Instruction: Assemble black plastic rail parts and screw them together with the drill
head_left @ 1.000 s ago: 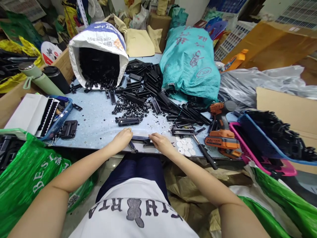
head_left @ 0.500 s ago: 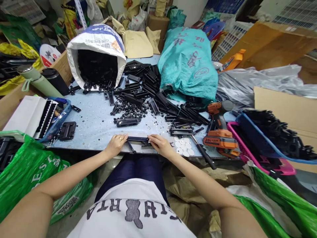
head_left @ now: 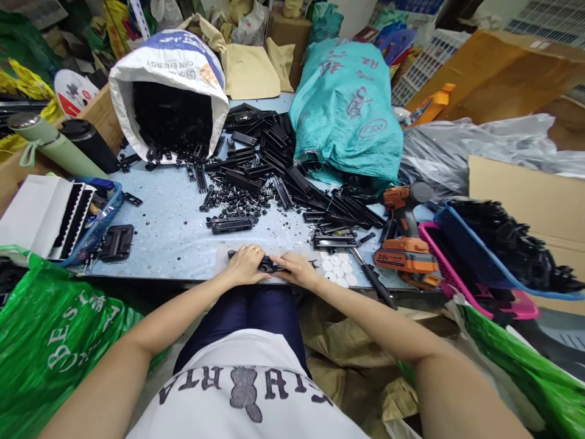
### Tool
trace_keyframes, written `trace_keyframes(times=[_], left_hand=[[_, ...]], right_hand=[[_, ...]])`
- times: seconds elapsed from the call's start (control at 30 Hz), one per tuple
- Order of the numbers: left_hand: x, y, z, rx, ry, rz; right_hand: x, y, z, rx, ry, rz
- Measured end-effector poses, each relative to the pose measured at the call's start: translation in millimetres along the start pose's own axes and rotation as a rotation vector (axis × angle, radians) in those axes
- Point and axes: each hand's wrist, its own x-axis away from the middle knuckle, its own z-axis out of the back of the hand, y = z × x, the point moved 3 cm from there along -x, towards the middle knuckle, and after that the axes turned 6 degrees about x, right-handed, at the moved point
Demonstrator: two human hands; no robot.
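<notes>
In the head view, both hands meet at the near edge of the desk (head_left: 173,238), pressed down on one black plastic strip (head_left: 267,264) that lies flat with its long axis running left to right, parallel to the desk edge. The left hand (head_left: 245,263) covers the strip's left part, fingers curled over it and a ring showing; the strip's left end peeks out just beyond the knuckles. The right hand (head_left: 298,269) touches the strip's right part, fingers bent and closed on it, so only a short stretch shows between the two hands. Both hands are equally close to it, each holding its own end. Just right of the right hand lies a cluster of white round discs (head_left: 338,268), and beyond them a black rod-like tool (head_left: 372,277) angled toward the desk edge, then an orange cordless drill (head_left: 404,247). Ahead of the hands lies a single black latch-like part (head_left: 231,224), and farther ahead a heap of black plastic pieces (head_left: 269,164) spilling from a white sack (head_left: 169,67) on its side, with a teal sack (head_left: 347,103) beside it. Well left of the left hand sit a blue basket (head_left: 103,222) and a green bag (head_left: 55,329). The desk is pale blue, speckled with small bits, in a crowded storeroom.
</notes>
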Motion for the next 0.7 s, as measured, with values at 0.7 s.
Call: trace_keyframes(times=[0.7], left_hand=[[65.4,48.9,89.6,0.684,0.451,-0.182]], right_hand=[[-46.8,-68.6,91.4,-0.877,0.046,0.191]])
